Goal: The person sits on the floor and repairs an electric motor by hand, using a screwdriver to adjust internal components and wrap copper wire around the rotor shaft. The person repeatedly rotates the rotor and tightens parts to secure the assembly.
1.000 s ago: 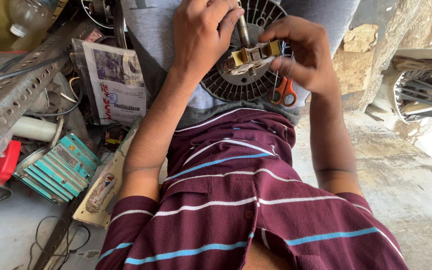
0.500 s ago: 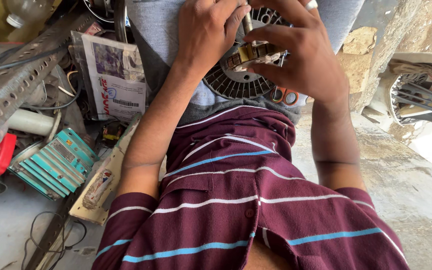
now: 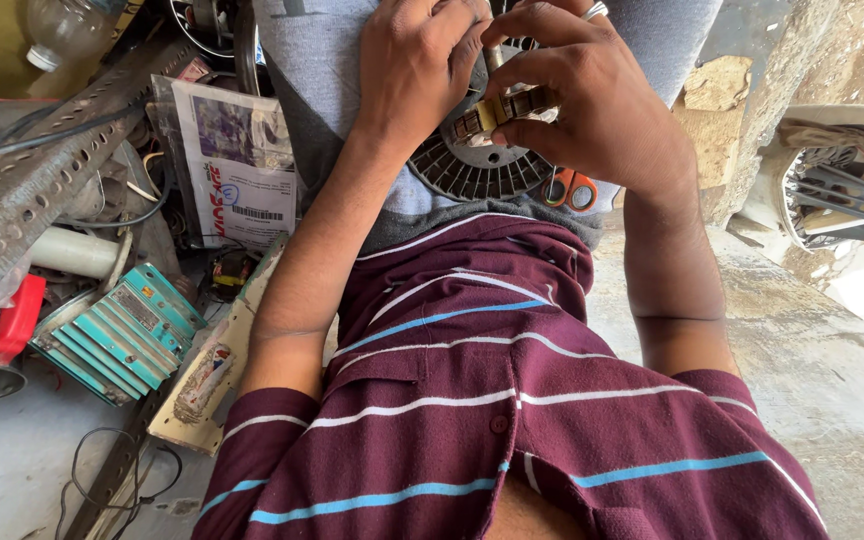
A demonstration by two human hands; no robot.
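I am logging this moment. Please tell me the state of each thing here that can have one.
left hand: closed over the small brass part
right hand: pinching the small brass part
slotted round core: lying on the lap
scissors: closed, on the lap
glass bulb: lying on its side

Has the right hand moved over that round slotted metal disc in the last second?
Yes. The right hand has closed in leftward over the round slotted disc, toward the left hand, and now covers more of the disc and the small brass part.
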